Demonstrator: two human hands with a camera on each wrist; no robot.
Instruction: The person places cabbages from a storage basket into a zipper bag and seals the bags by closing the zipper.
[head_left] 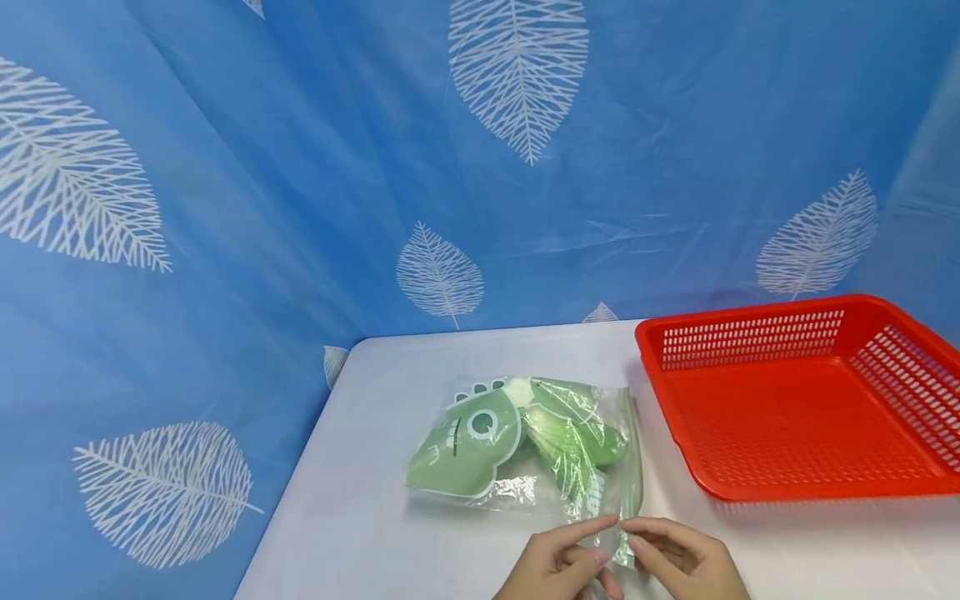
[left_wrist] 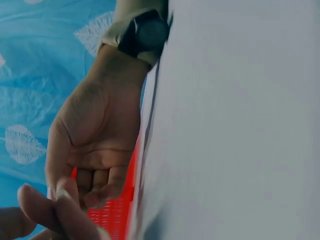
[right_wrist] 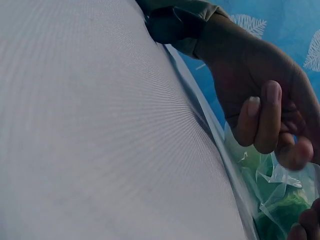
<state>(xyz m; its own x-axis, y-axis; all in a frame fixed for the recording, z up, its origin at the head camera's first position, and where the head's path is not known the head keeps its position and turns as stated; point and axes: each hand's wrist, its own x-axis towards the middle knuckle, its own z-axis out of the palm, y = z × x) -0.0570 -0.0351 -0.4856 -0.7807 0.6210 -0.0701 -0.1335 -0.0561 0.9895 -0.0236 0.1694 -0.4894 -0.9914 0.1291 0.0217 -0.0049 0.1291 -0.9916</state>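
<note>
A clear zip bag [head_left: 510, 500] printed with a green cartoon animal lies flat on the white table [head_left: 360, 467]. Inside it is a leafy green vegetable [head_left: 562, 450] with a pale stem, resembling bok choy. The green zip strip runs along the bag's right side. At the strip's near end, my left hand [head_left: 558, 562] pinches the bag's corner with thumb and index finger. Close against it, my right hand [head_left: 686, 558] pinches the same end from the right. In the right wrist view, the left hand [right_wrist: 265, 105] has its other fingers curled. The left wrist view shows the right hand's palm [left_wrist: 100, 120].
To the right of the bag stands a red plastic basket [head_left: 795, 425] with slotted walls and nothing in it. A blue curtain [head_left: 322, 150] with white leaf prints hangs behind and left of the table. Dark bands are around both wrists.
</note>
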